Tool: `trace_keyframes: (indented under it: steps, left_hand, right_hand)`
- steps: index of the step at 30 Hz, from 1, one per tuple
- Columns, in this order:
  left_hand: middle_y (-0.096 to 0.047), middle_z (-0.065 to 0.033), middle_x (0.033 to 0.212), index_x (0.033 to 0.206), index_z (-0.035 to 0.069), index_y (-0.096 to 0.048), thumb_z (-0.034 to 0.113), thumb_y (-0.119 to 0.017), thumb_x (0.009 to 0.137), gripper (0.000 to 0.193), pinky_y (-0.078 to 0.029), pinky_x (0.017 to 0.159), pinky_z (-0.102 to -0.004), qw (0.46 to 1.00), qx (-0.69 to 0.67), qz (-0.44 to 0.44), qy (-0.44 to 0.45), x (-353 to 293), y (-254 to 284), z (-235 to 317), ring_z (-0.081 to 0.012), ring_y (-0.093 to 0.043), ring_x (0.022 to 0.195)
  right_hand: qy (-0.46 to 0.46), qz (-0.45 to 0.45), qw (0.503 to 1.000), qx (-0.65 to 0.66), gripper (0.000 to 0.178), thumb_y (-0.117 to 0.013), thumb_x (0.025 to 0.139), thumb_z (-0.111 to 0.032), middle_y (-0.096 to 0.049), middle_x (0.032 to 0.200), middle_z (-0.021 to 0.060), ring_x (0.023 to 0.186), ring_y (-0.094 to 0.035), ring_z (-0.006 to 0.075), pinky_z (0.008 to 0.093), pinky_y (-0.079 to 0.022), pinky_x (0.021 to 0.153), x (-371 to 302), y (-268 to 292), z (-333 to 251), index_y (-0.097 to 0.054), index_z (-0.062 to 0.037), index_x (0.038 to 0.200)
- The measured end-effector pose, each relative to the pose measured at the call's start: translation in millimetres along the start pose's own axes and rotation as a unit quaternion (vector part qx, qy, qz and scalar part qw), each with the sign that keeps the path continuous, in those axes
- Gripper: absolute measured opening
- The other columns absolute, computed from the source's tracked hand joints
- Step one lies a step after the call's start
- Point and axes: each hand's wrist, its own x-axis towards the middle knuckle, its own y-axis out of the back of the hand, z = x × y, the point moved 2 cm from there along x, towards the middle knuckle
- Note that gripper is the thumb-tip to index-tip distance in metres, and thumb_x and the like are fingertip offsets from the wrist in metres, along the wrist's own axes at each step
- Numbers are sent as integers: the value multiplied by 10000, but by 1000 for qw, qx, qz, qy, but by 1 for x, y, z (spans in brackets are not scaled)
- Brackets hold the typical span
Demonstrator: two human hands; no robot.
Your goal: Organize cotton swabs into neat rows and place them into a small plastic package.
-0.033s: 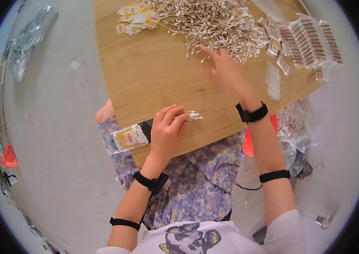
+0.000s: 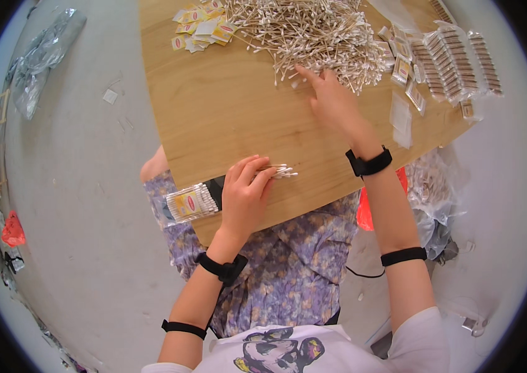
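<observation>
My left hand [image 2: 245, 193] is closed over a small bundle of cotton swabs [image 2: 285, 171] lying near the table's front edge; their white tips stick out past my fingers on the right. Just left of that hand, a clear packet of cotton swabs [image 2: 190, 202] with a yellow and white label overhangs the table corner, a dark flat piece [image 2: 215, 189] between them. My right hand [image 2: 333, 99] reaches to the near edge of a large heap of loose cotton swabs [image 2: 313, 40]. Its index finger is stretched out and touches the heap, and the fingers are apart.
Yellow and white label cards [image 2: 204, 28] lie left of the heap on the wooden table [image 2: 226, 112]. To the right are stacked filled packets [image 2: 453, 62] and clear empty sleeves [image 2: 401, 118]. A plastic bag of swabs [image 2: 431, 183] stands below the table's right edge, beside a red bag [image 2: 366, 208].
</observation>
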Motion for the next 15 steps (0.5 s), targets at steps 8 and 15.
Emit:
trace_keyframes:
  steps: [8,15]
  left_hand:
    - [-684,-59,1110,990,67,-709,34,-756,786,211,-507,933,-435,1000,-7,-3,-9,-6,7,-2,-298,-620,1124]
    - [-662,-72,1091,973,50,-657,62,-743,786,206,-481,942,-431,999,-16,-3,-32,-11,6,2,-291,-617,1098]
  right_hand:
    - [71,-8,980,183,181,-645,884,-73,-669,1033,175,1024,-635,347,443,-529,841,-52,-23,5,-689,-5,1046]
    - [186,52,956,221,197,-657,840,-1,-656,1028,143,1003,-616,342,442,-511,825,-108,-39,-8,-638,-15,1035]
